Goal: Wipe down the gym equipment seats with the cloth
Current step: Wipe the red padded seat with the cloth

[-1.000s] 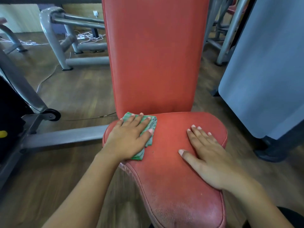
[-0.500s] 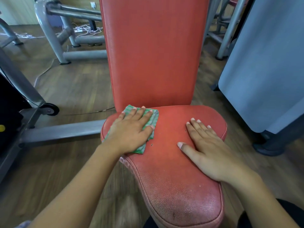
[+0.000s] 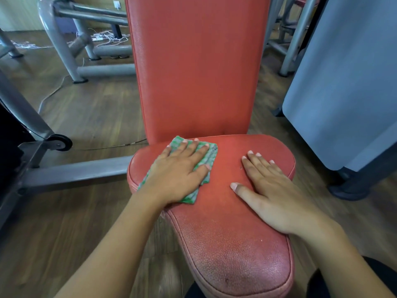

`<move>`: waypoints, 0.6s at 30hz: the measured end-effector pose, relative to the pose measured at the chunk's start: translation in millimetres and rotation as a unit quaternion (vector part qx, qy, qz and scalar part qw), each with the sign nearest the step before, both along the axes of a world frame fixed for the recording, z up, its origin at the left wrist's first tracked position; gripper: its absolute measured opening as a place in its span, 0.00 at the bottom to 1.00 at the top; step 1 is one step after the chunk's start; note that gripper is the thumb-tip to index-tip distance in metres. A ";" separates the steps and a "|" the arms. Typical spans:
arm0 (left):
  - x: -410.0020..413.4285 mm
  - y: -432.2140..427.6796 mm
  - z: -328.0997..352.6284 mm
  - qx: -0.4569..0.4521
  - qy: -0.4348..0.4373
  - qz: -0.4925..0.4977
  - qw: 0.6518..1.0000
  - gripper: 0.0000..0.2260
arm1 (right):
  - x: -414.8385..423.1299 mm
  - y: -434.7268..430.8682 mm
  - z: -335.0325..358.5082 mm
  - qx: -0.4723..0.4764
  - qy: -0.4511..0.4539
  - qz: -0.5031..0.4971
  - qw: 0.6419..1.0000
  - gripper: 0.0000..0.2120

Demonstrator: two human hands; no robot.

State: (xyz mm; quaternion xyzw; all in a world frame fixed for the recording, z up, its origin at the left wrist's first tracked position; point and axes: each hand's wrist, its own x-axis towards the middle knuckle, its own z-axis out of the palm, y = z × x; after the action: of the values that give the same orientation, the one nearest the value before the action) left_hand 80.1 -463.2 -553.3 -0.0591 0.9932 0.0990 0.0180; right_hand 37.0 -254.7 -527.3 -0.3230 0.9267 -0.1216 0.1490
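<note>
A red padded seat [image 3: 225, 233] with an upright red backrest [image 3: 197, 67] fills the middle of the head view. A folded green and white cloth [image 3: 209, 158] lies on the seat's rear left part, close to the backrest. My left hand [image 3: 180, 171] presses flat on the cloth with straight fingers and covers most of it. My right hand [image 3: 270, 190] rests flat on the bare seat to the right, fingers spread, apart from the cloth.
A grey steel frame bar [image 3: 75, 171] runs from the seat to the left, ending by a black wheel [image 3: 58, 143]. More grey machine legs [image 3: 64, 46] and white cables stand behind. A light blue panel [image 3: 343, 82] rises at the right. The floor is brown wood.
My left hand has slid the cloth a little to the right along the rear of the seat. The right hand has stayed flat in place.
</note>
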 end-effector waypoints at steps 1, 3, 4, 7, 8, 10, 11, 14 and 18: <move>7.5 3.6 -1.4 0.012 0.014 -0.022 1.000 0.27 | -0.3 -0.1 -0.3 -0.002 -0.001 -0.001 1.000 0.36; 24.1 5.4 -1.4 0.039 0.036 -0.047 0.998 0.30 | -0.1 0.6 0.0 -0.001 -0.003 -0.002 1.000 0.37; 29.0 1.9 -0.1 0.043 0.037 -0.046 0.997 0.31 | 0.2 0.8 0.5 0.000 -0.004 -0.002 1.000 0.37; 21.1 -20.2 1.8 0.012 0.012 -0.011 1.000 0.36 | 0.5 1.0 1.0 0.001 -0.005 -0.003 1.000 0.36; 11.9 -27.7 2.3 -0.006 -0.003 0.006 1.000 0.37 | 0.8 0.8 1.1 0.002 -0.005 -0.002 1.000 0.36; -6.5 -32.1 3.2 -0.025 -0.034 0.034 0.999 0.31 | 0.4 0.6 1.6 0.007 -0.005 -0.001 1.000 0.36; -11.7 -28.7 2.9 -0.030 -0.038 0.032 0.998 0.28 | 0.3 0.4 1.8 0.011 -0.004 0.000 1.000 0.36; -3.4 -14.1 1.4 -0.031 -0.013 -0.041 0.999 0.29 | 0.1 -0.1 3.0 0.022 -0.005 0.004 1.000 0.36; 30.1 -25.2 6.7 0.017 -0.010 -0.129 0.991 0.28 | -0.1 -0.8 5.7 0.037 -0.012 0.009 0.999 0.36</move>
State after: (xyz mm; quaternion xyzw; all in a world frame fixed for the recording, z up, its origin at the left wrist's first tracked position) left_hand 110.2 -488.3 -546.6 0.0687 0.9904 0.1122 0.0414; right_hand 36.8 -255.5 -521.5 -0.3244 0.9256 -0.0898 0.1728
